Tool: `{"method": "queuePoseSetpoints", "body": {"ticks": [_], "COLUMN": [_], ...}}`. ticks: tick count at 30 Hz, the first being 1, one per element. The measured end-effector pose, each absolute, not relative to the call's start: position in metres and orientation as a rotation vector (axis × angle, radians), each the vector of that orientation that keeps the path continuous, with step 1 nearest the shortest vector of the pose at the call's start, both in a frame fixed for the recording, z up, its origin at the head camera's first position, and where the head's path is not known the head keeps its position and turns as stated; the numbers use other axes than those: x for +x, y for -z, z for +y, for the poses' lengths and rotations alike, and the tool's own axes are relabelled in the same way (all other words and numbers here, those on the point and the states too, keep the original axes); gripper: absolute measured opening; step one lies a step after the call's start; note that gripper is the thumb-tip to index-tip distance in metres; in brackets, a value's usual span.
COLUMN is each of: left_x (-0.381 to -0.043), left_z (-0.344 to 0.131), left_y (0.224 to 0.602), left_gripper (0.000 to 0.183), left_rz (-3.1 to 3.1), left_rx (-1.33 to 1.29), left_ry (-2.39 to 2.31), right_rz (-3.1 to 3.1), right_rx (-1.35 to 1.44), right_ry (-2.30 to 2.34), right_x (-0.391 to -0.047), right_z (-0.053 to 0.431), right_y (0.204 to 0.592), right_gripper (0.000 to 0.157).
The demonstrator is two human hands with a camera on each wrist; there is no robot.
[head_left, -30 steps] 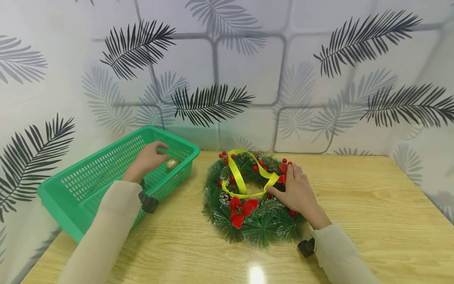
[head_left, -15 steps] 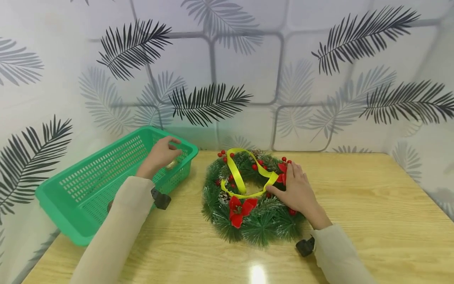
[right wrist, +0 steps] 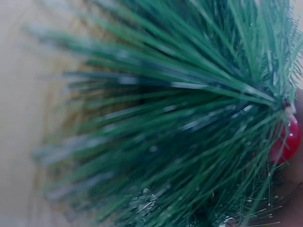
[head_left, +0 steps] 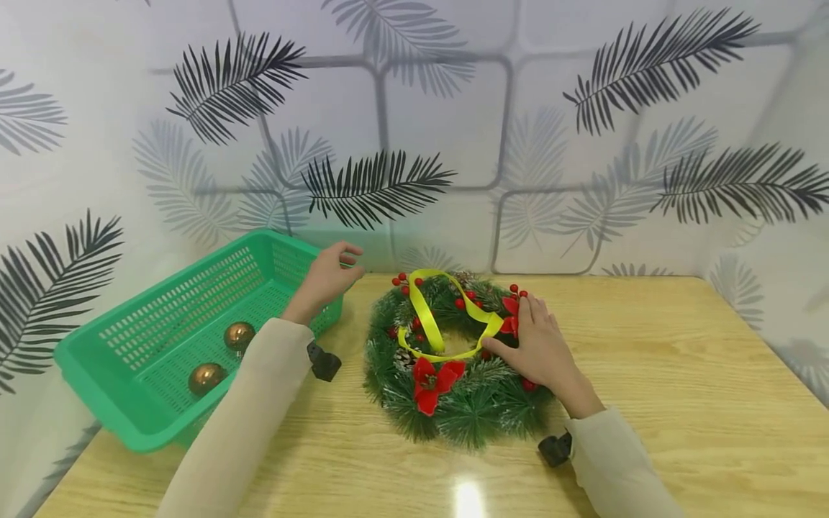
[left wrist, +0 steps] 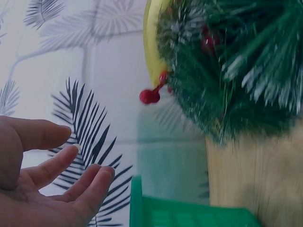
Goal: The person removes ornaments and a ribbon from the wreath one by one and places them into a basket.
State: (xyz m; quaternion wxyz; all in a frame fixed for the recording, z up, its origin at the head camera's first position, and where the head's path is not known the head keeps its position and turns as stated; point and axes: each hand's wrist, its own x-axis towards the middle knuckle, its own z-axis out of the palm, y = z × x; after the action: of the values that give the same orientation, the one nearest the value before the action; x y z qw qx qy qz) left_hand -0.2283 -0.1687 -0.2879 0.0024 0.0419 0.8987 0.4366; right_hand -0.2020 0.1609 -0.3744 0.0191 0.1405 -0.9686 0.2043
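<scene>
My left hand (head_left: 326, 278) hovers over the right end of the green basket (head_left: 152, 302), fingers loosely bent. In the left wrist view, this hand (left wrist: 52, 175) has nothing between thumb and fingers. Two shiny bronze baubles, one nearer (head_left: 207, 378) and one farther (head_left: 239, 336), lie in the basket. To the right is a green wreath (head_left: 476, 410) with red berries, a red flower (head_left: 435, 383) and a yellow ribbon (head_left: 424, 313) looped over it. My right hand (head_left: 540, 352) rests on the wreath's right side, fingers extended, thumb by the ribbon. Close up, the right wrist view shows blurred green needles (right wrist: 189, 118).
The wood-grain table (head_left: 680, 374) carries the basket and wreath. Behind it hangs a pale cloth (head_left: 447, 129) with a dark leaf print. Each wrist wears a small black camera, the left one (head_left: 324, 362) beside the basket's near side.
My left hand has moved right and up from inside the basket toward its right rim. A gold bauble seen there earlier is now hidden; two bronze ones have come into view. The right hand stays put.
</scene>
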Motion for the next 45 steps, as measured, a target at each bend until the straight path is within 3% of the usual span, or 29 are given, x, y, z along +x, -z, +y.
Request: {"method": "queuePoseSetpoints", "body": {"ticks": [17, 25, 45], "left_x": [-0.234, -0.233, -0.231], "left_z": [-0.121, -0.107, -0.104], "left_y": [0.313, 0.326, 0.339], "left_gripper": [0.036, 0.034, 0.032], "left_rz": [2.717, 2.768, 2.670], "left_rx": [0.210, 0.416, 0.715], "left_ry": [-1.452, -1.452, -1.260], "right_rz": [-2.983, -2.992, -2.992], "right_rx": [0.448, 0.438, 0.456], "right_ry": [-0.612, -0.637, -0.637], "right_x": [-0.198, -0.196, -0.197], "right_z": [0.161, 0.162, 0.162], "right_y": [0.374, 0.372, 0.370], "right_gripper": [0.102, 0.102, 0.102]}}
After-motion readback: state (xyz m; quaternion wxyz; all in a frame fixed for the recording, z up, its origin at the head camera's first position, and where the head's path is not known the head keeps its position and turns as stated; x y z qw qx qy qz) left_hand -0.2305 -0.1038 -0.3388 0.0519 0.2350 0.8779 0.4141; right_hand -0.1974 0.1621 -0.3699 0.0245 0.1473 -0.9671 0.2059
